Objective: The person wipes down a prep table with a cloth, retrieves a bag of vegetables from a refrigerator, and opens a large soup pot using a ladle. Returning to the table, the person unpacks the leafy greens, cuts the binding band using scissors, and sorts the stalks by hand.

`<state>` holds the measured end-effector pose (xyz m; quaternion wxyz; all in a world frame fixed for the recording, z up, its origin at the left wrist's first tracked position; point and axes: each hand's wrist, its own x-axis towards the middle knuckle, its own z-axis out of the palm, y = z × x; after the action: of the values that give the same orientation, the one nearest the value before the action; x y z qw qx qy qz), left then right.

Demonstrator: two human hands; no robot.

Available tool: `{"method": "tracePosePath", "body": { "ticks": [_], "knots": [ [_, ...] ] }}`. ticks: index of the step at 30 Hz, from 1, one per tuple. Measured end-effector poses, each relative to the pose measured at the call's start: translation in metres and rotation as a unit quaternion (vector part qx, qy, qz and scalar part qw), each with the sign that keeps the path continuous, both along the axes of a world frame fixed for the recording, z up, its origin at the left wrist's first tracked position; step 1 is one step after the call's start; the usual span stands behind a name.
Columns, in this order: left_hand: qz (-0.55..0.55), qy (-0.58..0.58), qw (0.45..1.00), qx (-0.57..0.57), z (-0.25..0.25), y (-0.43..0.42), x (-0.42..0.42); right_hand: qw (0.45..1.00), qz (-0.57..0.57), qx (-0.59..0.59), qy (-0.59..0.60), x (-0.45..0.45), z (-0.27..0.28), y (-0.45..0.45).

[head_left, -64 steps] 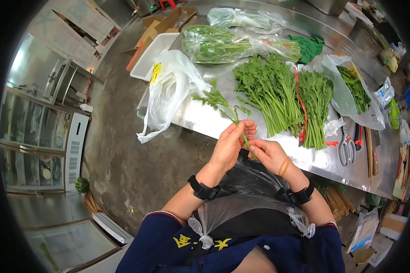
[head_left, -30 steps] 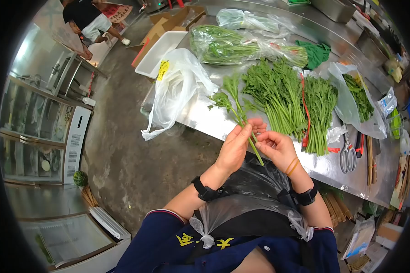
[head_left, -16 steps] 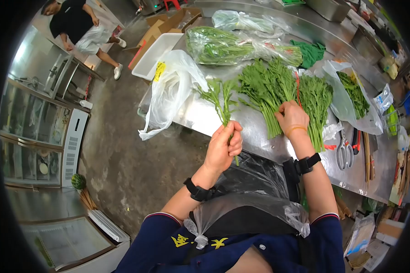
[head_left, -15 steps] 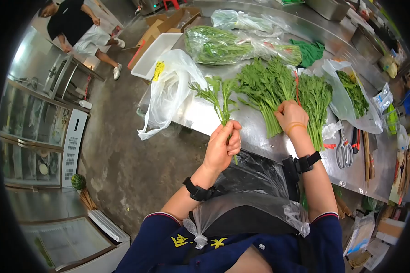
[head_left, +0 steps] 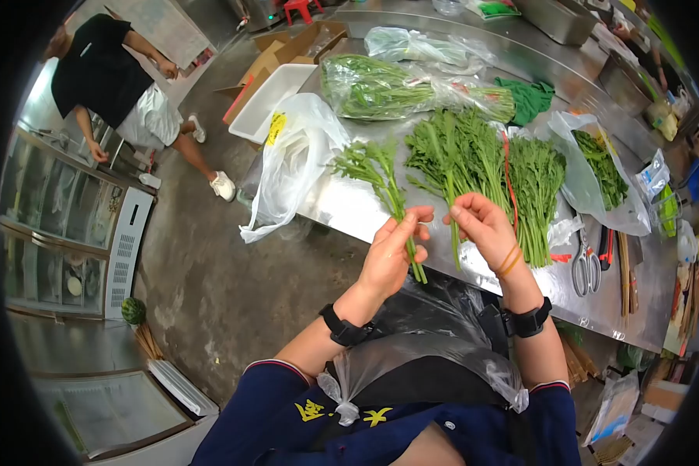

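My left hand [head_left: 391,255] is closed around a small bunch of leafy greens [head_left: 377,172], its leaves pointing up and away from me. Close beside it, my right hand [head_left: 485,231] pinches a single green stalk [head_left: 454,248] between thumb and fingers, with the cut end hanging below. Behind the right hand lies a loose pile of the same greens [head_left: 474,151] on the steel table [head_left: 349,206]. Right of the pile is another bunch [head_left: 537,175], with a red strip [head_left: 508,167] along its left side.
A white plastic bag [head_left: 291,171] hangs over the table's left edge. Bagged greens [head_left: 380,87] and a green cloth [head_left: 525,99] lie at the back. Scissors [head_left: 585,268] and an open bag of greens [head_left: 602,167] are on the right. A person [head_left: 113,78] walks at the far left.
My right hand has come back from the pile toward my left hand, now with a stalk in its fingers. The person at the left has walked closer.
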<state>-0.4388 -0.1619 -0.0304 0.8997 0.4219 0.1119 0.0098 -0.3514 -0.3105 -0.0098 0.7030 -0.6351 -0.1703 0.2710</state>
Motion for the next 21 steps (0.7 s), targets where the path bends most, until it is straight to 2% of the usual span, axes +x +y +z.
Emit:
{"method": "tracePosePath", "body": {
  "ticks": [5,11,16,21],
  "knots": [
    [-0.013,-0.022,1.000,0.013,-0.007,-0.003,-0.002,1.000,0.022,0.016,0.011,-0.015,-0.013,0.012],
    [-0.018,-0.026,0.999,-0.006,0.000,-0.005,-0.003,1.000,-0.015,0.020,-0.006,-0.022,-0.014,0.018],
    [0.025,-0.031,0.999,-0.007,-0.006,0.002,-0.004,1.000,0.003,0.011,-0.025,-0.023,-0.014,0.011],
    [0.075,-0.010,0.996,-0.038,-0.006,0.006,-0.004,0.998,0.035,0.043,0.021,-0.028,-0.021,0.015]
  ]
}}
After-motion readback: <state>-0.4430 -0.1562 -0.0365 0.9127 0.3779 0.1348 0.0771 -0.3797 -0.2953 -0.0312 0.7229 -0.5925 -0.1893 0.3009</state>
